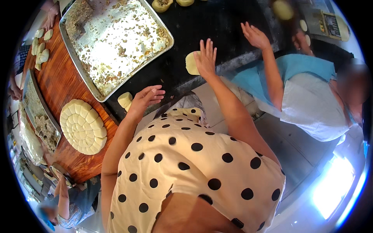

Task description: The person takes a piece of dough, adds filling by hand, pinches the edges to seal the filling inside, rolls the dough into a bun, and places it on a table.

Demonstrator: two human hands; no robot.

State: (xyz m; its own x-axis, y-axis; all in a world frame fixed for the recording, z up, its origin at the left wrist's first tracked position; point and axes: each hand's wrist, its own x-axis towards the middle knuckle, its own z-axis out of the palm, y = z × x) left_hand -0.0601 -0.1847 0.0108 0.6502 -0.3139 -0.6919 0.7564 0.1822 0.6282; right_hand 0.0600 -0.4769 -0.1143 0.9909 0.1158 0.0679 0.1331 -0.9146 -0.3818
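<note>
My right hand (205, 62) lies flat with its fingers stretched out, its thumb side over the right edge of a round, flattened dough disc (190, 64) on the black worktop (176, 44). My left hand (144, 100) is above the near edge of that worktop, fingers extended and holding nothing. Close to its wrist sit small cut dough pieces (124, 100), partly covered by the hand. Beyond my left hand stands a large metal tray (128, 73), with crumbly brown filling heaped in its far left corner and scraps scattered across its bottom.
On the wooden table (58, 77) at left are a spiral of cut dough pieces (83, 126), several dough ovals (40, 52) and another filling tray (39, 105). Filled dough cups (161, 4) stand at the back. A co-worker's hand (256, 35) is raised at right; other people work at left.
</note>
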